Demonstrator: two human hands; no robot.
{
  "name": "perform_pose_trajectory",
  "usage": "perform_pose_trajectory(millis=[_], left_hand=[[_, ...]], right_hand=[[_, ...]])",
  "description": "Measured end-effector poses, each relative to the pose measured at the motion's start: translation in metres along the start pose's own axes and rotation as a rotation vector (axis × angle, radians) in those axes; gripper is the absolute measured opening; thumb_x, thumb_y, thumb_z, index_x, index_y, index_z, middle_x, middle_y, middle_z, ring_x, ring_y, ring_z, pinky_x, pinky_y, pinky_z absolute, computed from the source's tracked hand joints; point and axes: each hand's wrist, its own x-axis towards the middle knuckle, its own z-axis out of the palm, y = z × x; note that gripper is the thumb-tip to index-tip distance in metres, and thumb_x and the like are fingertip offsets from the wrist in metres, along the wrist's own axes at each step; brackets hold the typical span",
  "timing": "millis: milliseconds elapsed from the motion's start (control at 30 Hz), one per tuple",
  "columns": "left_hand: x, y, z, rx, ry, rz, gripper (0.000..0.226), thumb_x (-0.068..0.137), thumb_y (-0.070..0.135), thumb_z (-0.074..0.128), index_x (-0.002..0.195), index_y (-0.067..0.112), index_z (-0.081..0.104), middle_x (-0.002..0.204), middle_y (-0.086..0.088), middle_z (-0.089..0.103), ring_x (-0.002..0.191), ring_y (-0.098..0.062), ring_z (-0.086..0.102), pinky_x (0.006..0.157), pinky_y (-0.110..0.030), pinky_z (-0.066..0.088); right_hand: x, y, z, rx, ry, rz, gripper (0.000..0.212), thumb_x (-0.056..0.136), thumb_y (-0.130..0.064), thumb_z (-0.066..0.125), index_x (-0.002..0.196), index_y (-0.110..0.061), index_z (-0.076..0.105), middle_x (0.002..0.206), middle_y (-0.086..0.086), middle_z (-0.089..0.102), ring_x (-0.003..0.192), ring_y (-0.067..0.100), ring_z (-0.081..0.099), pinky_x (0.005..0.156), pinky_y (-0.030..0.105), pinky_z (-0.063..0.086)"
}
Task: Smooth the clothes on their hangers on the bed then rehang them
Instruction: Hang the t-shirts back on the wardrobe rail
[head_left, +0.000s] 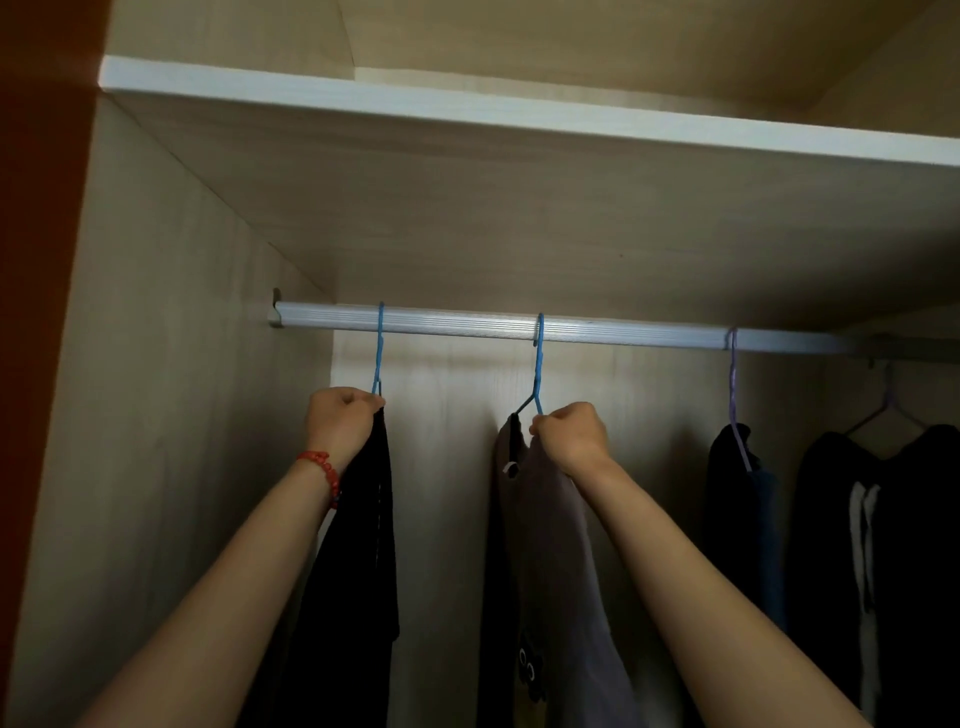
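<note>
A pale wood-grain wardrobe (171, 415) fills the frame, with a white-edged shelf (519, 117) crossing its upper part. Below it a ribbed silver rail (623, 331) runs from a bracket at middle left to the right edge.

Four garments hang from the rail. At lower centre hangs a grey garment (561, 571), with a small dark printed figure near its lower end. Left of it hangs a black garment (363, 545). To the right hangs a dark navy garment (737, 509), and at the far right a black garment with white stripes (883, 519).

Both forearms reach up from the bottom corners. The left hand (340, 418), with a red bead bracelet (322, 470) on its wrist, is closed around the base of the left blue hanger (378, 353), which is hooked over the rail above the black garment. The right hand (571, 434) is clenched on the neck of the middle blue hanger (538, 364), also hooked on the rail and carrying the grey garment. A purple hanger (733, 384) holds the navy garment.
</note>
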Motion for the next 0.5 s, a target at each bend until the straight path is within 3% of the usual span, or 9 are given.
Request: perform_pose_trajectory(millis=[67, 133, 233, 333, 433, 500], left_hand=[[0.0, 0.0, -0.003, 0.006, -0.009, 0.009, 0.01, 0.085, 0.007, 0.059, 0.076, 0.003, 0.063, 0.066, 0.0, 0.051, 0.078, -0.021, 0.051, 0.068, -0.023, 0.04], [0.0, 0.001, -0.006, 0.019, -0.032, 0.025, 0.006, 0.085, 0.005, 0.058, 0.081, 0.005, 0.063, 0.067, 0.0, 0.051, 0.07, -0.017, 0.049, 0.056, -0.015, 0.043], [0.004, -0.002, -0.011, 0.056, -0.052, 0.063, 0.02, 0.084, 0.005, 0.058, 0.065, 0.01, 0.058, 0.065, -0.001, 0.051, 0.06, -0.01, 0.046, 0.035, -0.002, 0.034], [0.003, -0.002, -0.011, 0.127, -0.054, 0.078, 0.015, 0.084, 0.005, 0.058, 0.07, 0.007, 0.061, 0.07, -0.005, 0.055, 0.065, -0.015, 0.05, 0.051, -0.015, 0.042], [0.003, 0.0, -0.01, 0.22, -0.065, 0.106, 0.02, 0.085, 0.008, 0.057, 0.065, 0.008, 0.061, 0.069, -0.005, 0.057, 0.079, -0.025, 0.055, 0.062, -0.021, 0.038], [0.002, 0.003, -0.009, 0.427, -0.053, 0.177, 0.016, 0.086, 0.012, 0.057, 0.078, 0.001, 0.065, 0.079, -0.013, 0.062, 0.086, -0.032, 0.059, 0.069, -0.026, 0.04]], right_hand=[[0.0, -0.001, 0.006, 0.001, -0.003, -0.005, 0.029, 0.089, -0.014, 0.051, 0.097, 0.01, 0.066, 0.099, 0.02, 0.068, 0.084, 0.029, 0.062, 0.067, 0.025, 0.039], [0.0, -0.001, 0.009, -0.008, 0.001, -0.015, 0.03, 0.09, -0.013, 0.05, 0.098, 0.01, 0.066, 0.099, 0.02, 0.068, 0.079, 0.027, 0.059, 0.066, 0.025, 0.04], [0.001, 0.001, 0.01, -0.013, 0.021, -0.024, 0.03, 0.089, -0.012, 0.05, 0.097, 0.012, 0.066, 0.098, 0.021, 0.069, 0.088, 0.031, 0.064, 0.073, 0.031, 0.048], [0.001, 0.005, 0.006, -0.017, 0.054, -0.026, 0.03, 0.088, -0.013, 0.051, 0.096, 0.013, 0.066, 0.096, 0.022, 0.069, 0.087, 0.032, 0.064, 0.076, 0.034, 0.051], [-0.002, 0.006, -0.002, -0.066, 0.047, -0.045, 0.032, 0.089, -0.016, 0.052, 0.083, 0.012, 0.064, 0.087, 0.02, 0.068, 0.066, 0.023, 0.056, 0.063, 0.026, 0.042], [-0.006, 0.006, -0.011, -0.124, 0.052, -0.08, 0.033, 0.09, -0.02, 0.053, 0.076, 0.008, 0.063, 0.082, 0.016, 0.066, 0.062, 0.02, 0.054, 0.062, 0.026, 0.043]])
